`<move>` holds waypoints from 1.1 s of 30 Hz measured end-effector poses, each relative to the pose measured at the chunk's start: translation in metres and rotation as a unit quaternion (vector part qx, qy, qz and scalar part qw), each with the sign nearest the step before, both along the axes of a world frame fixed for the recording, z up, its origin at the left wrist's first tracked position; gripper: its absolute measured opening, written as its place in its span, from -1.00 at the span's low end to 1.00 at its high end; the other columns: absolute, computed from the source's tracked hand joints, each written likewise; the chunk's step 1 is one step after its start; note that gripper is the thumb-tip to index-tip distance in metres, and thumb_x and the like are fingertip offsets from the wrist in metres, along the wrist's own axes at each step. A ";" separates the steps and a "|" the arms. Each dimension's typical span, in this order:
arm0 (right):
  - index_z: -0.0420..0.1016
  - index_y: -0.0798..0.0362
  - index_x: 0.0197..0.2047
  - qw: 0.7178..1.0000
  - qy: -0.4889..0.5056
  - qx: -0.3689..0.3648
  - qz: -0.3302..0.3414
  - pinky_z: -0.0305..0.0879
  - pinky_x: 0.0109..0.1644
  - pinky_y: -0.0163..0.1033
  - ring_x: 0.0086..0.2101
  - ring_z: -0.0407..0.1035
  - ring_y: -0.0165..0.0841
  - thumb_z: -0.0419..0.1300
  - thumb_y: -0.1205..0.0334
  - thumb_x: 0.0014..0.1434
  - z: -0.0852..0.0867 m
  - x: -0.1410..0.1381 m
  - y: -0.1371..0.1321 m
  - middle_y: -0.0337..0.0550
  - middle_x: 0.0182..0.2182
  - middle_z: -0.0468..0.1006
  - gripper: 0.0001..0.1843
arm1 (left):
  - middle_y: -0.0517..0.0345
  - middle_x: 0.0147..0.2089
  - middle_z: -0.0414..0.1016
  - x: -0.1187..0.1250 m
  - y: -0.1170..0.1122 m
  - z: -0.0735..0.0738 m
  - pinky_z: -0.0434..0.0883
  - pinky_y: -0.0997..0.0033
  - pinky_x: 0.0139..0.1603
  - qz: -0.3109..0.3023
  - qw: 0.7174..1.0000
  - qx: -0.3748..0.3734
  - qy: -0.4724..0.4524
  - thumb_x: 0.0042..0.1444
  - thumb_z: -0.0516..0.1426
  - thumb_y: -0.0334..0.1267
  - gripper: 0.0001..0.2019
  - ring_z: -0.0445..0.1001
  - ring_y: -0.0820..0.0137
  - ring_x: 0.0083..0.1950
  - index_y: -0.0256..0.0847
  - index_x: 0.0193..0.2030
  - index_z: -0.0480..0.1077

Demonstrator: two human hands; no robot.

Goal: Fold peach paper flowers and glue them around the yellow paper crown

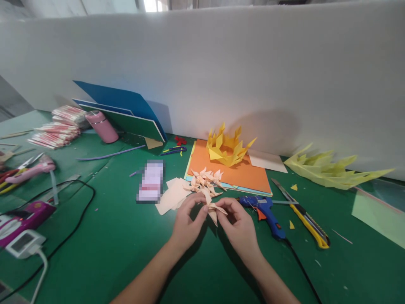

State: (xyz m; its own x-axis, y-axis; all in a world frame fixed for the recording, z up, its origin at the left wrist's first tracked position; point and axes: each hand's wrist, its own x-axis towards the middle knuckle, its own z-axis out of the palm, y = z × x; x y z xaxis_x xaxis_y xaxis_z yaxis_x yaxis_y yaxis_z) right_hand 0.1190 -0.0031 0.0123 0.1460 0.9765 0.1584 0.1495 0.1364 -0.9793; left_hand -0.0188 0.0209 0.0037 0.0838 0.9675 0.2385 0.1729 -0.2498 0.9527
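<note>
Both hands are observed at work over the near middle of the green table (133,257), raised close together. The left hand (191,215) pinches a pale peach paper flower (213,207) between thumb and bent fingers; the right hand (238,221) grips a petal on the opposite side, its thumb set against curled fingers. The flower is therefore held between the two hands, its petals pointing several ways. Just beyond it I note a cluster of folded peach pieces (204,179) of similar shape, partly over the near edge of an orange sheet (249,179). Plain peach cards (172,196) lie overlapping to the left of the cluster. A yellow paper crown (225,157) stands upright on the orange sheet. Just beside the right hand lies a blue glue gun (268,215), its black cord running toward the near edge; a yellow-handled cutter (311,228) lies to its right, blade out. A pale yellow-green zigzag paper piece (335,173) rests farther right, near the white partition (202,63). Left of the cards is a phone (151,181), its screen obscured. A pink bottle (103,126) leans well apart, at the far left.
</note>
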 end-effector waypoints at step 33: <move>0.44 -0.01 -0.31 0.974 -0.215 0.039 0.053 0.33 -0.35 -0.30 -0.43 0.43 -0.36 0.04 0.20 0.19 0.014 -0.002 -0.010 -0.21 -0.43 0.56 -0.84 | 0.23 -0.42 0.28 0.005 0.001 0.015 0.30 0.50 -0.36 -0.099 0.971 -0.156 -0.155 -0.16 0.17 -0.39 -0.92 0.30 0.49 -0.39 -0.23 -0.49 0.33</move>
